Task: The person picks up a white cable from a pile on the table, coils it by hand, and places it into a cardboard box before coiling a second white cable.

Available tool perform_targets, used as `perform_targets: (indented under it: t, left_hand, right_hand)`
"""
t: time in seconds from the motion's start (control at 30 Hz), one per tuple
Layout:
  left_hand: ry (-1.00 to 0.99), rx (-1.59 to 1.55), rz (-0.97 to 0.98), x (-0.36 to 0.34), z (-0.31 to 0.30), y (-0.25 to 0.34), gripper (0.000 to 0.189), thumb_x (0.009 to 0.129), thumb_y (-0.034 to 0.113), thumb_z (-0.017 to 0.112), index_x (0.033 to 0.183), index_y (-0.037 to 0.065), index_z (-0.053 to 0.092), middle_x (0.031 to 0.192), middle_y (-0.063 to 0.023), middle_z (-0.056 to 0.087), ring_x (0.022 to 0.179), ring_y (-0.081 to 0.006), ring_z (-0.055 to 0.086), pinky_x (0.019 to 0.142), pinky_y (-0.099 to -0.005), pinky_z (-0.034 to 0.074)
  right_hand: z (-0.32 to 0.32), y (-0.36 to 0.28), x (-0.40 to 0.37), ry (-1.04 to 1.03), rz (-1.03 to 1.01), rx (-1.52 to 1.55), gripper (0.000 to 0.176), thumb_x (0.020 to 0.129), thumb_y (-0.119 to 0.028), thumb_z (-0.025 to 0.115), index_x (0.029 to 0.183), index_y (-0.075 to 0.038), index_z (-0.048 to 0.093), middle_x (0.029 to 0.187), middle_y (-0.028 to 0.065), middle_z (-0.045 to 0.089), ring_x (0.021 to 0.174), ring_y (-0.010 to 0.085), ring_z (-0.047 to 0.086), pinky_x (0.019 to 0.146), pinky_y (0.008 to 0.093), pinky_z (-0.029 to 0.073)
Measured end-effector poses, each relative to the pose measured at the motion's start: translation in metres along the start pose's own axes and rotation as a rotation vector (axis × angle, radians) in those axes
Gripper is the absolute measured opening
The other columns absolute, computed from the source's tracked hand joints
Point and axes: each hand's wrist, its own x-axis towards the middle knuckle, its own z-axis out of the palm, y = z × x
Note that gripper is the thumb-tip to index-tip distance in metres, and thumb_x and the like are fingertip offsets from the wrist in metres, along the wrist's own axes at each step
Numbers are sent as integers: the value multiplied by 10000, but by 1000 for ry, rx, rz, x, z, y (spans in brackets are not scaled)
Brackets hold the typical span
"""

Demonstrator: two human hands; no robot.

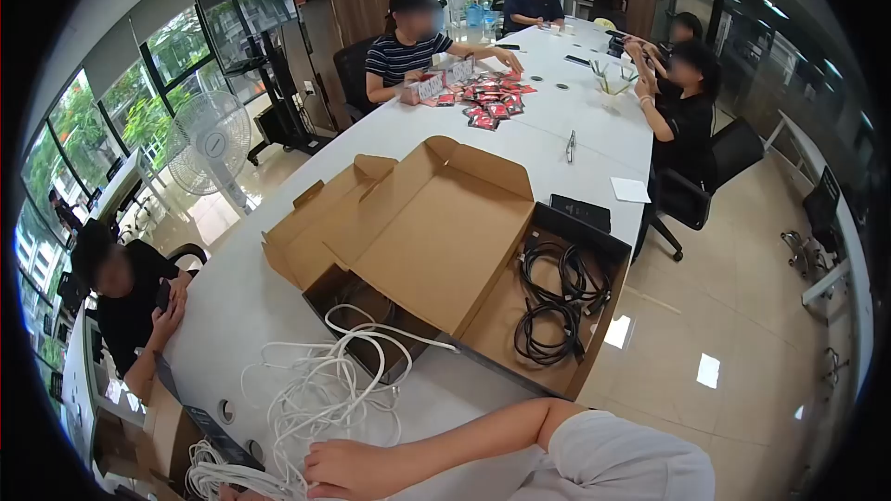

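Observation:
A loose tangle of white cable lies on the white table in front of me, one strand running up over the open cardboard box. My right hand reaches in from the right at the bottom, its fingers curled around part of the cable. At the lower edge, only a sliver of my left hand shows beside a bundled coil of white cable; most of its fingers are cut off. Coiled black cables lie in a dark box with a brown inside, to the right of the tangle.
Open cardboard lids spread over the table middle. Another open box stands at lower left. Red packets lie in a pile before a person in a striped shirt. Other people sit around the table. A white fan stands left.

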Motion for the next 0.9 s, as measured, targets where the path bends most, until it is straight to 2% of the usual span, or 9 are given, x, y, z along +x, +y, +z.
perform_targets:
  t: [0.07, 0.17, 0.37, 0.47, 0.57, 0.67, 0.7, 0.83, 0.9]
  left_hand:
    - [0, -14, 1, 1, 13, -14, 334, 1003, 353, 458, 851, 67, 538, 488, 31, 382, 407, -79, 375, 487, -265, 321]
    - [134, 123, 129, -5, 33, -39, 364, 1013, 381, 454, 818, 75, 472, 471, 16, 314, 351, -99, 269, 376, -255, 291]
    - [187, 314, 134, -3, 30, -46, 404, 1043, 335, 385, 717, 98, 415, 497, 21, 313, 371, -79, 215, 393, -257, 255]
    - [4, 145, 58, 2, 22, -41, 379, 1035, 334, 409, 756, 84, 465, 500, 24, 330, 381, -69, 244, 405, -249, 269]
    - [47, 139, -33, 2, 33, -44, 336, 1027, 306, 430, 807, 70, 525, 500, 21, 330, 381, -83, 268, 435, -246, 320]
    - [187, 227, 27, 4, 30, -54, 294, 1016, 278, 447, 947, 44, 611, 501, 15, 382, 386, -96, 310, 482, -244, 383]
    - [421, 341, 117, 7, 48, -70, 292, 1012, 279, 453, 993, 39, 618, 496, 14, 392, 392, -100, 321, 504, -253, 406]
    - [515, 395, 50, 20, 34, -69, 344, 996, 295, 479, 1159, 27, 619, 605, -18, 547, 521, -134, 487, 631, -323, 503]
    - [114, 214, -200, 25, 5, -60, 369, 989, 304, 490, 1200, 26, 609, 765, -58, 641, 681, -180, 592, 728, -375, 533]
  right_hand:
    - [11, 5, 0, 212, -89, 189, 124, 897, -142, 606, 925, -24, 581, 843, 150, 587, 840, 339, 575, 747, 422, 455]
    - [-9, -11, -1, 225, -29, 505, 98, 874, -51, 583, 953, 5, 570, 850, 169, 586, 809, 364, 570, 720, 393, 457]
    - [-16, -22, -7, 415, -236, 465, 128, 834, 20, 574, 962, 20, 569, 871, 181, 593, 829, 360, 583, 740, 387, 462]
    - [-29, -31, -12, 317, -272, 434, 111, 821, 31, 578, 932, 25, 574, 859, 175, 585, 820, 357, 581, 731, 397, 460]
    - [-30, -22, -11, 294, -339, 333, 108, 794, 35, 592, 901, 25, 584, 848, 165, 574, 824, 351, 582, 726, 407, 460]
    - [-40, -20, -13, 279, -355, 283, 110, 774, 43, 597, 883, 26, 594, 838, 155, 564, 832, 343, 584, 718, 409, 462]
    - [-43, -22, -15, 281, -340, 289, 112, 773, 47, 597, 882, 26, 596, 841, 154, 565, 835, 341, 586, 718, 406, 464]
    - [-50, -20, -16, 335, -330, 304, 143, 783, 59, 589, 921, 21, 600, 850, 145, 582, 833, 328, 594, 718, 393, 475]
    - [-52, -19, -15, 360, -317, 318, 174, 805, 57, 583, 974, 14, 591, 886, 140, 598, 851, 325, 600, 735, 393, 475]
